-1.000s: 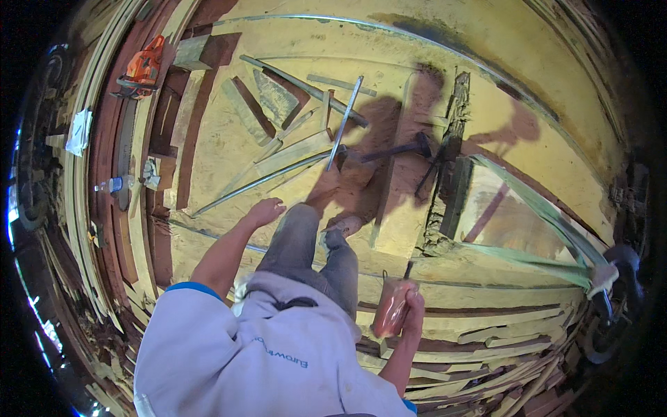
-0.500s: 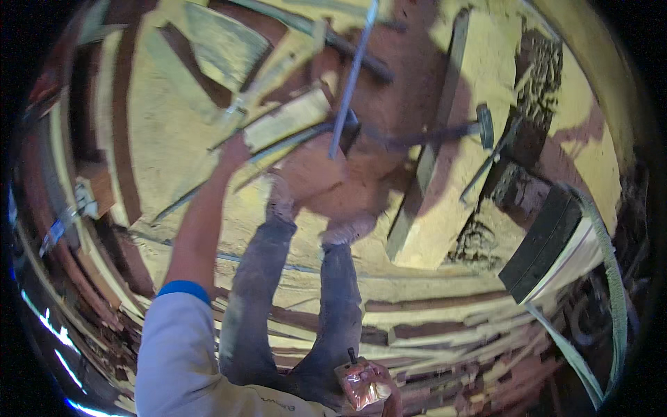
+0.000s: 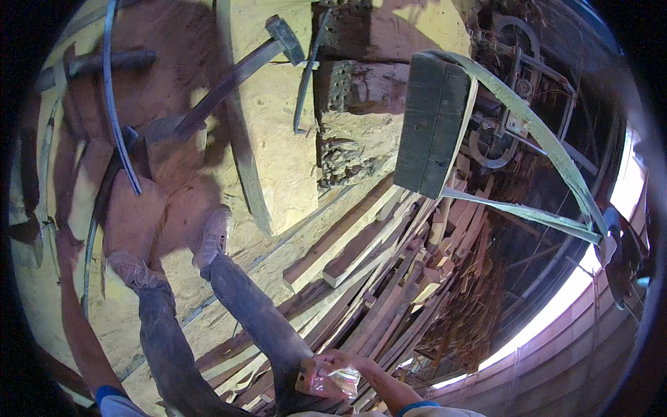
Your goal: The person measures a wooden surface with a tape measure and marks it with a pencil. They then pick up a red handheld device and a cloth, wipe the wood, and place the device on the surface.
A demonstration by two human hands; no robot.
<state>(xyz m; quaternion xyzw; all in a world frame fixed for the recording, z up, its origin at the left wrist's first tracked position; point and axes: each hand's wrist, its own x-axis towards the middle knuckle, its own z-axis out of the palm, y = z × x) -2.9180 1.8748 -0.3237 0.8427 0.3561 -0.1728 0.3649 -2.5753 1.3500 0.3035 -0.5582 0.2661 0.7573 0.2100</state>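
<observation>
My right hand [image 3: 339, 362] is closed on the top of a clear plastic pouch [image 3: 326, 382] with reddish contents, held over my right thigh. My left arm stretches forward at the left edge. My left hand [image 3: 67, 243] is in shadow beside a narrow piece of wood [image 3: 87, 174] and a thin dark bar [image 3: 90, 236]; its fingers cannot be made out. Ahead of my feet, a sledgehammer [image 3: 285, 40] lies with its handle slanting down to the left. A bent bluish metal strip [image 3: 111, 104] crosses the area in front of my left foot.
A large squared timber [image 3: 271, 153] lies ahead. Right of it are a dark block [image 3: 432, 125] with a green strap [image 3: 542, 125] looped from it, and a wheeled metal machine [image 3: 511, 90]. Stacked wood strips [image 3: 389, 299] spread to my right. A dark curved pry bar [image 3: 309, 76] lies near the hammer.
My view has swung right, so the hammer, timber and block stand farther left in the picture. My left hand has shifted to the left edge. My right hand still has the pouch, its forearm now showing.
</observation>
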